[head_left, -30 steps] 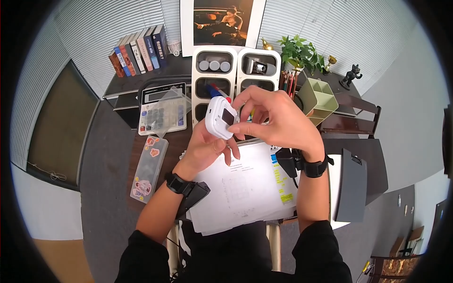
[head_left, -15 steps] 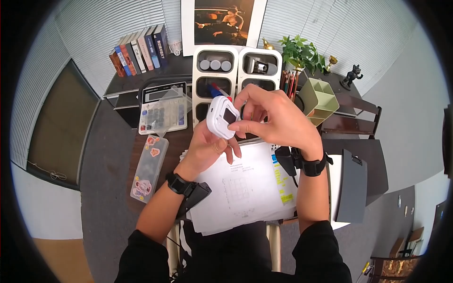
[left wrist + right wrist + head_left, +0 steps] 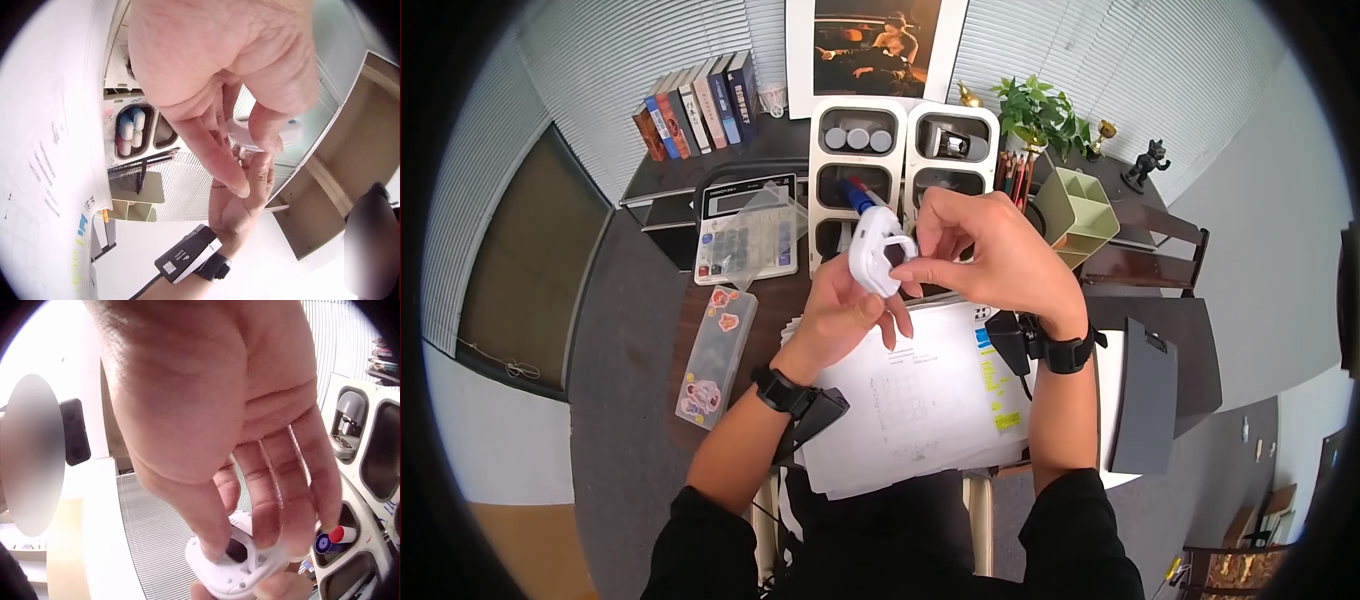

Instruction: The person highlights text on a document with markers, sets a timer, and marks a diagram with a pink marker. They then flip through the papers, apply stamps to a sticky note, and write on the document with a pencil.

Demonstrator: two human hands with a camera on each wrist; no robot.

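A small white rounded device (image 3: 866,258) is held above the papers, tilted up. It has a dark rectangular recess in its face and a white loop (image 3: 252,549) that stands away from that face. My left hand (image 3: 828,325) grips the body from below and the side, thumb along its lower edge. The right hand (image 3: 1005,255) pinches at the loop, its thumb tip against the device beside the dark recess in the right wrist view. In the left wrist view the device (image 3: 290,133) is partly hidden behind the left fingers.
White organizer trays (image 3: 903,165) with markers stand just beyond the hands. Stacked papers (image 3: 900,420) lie underneath. To the left are a calculator (image 3: 722,262) and a translucent pencil case (image 3: 718,365); a green divided holder (image 3: 1075,215) and dark clipboard (image 3: 1145,400) are to the right.
The white device has turned in the left hand and shifted slightly right. Its loop now stands out from the face, and the right fingers have moved slightly right and away from the body.
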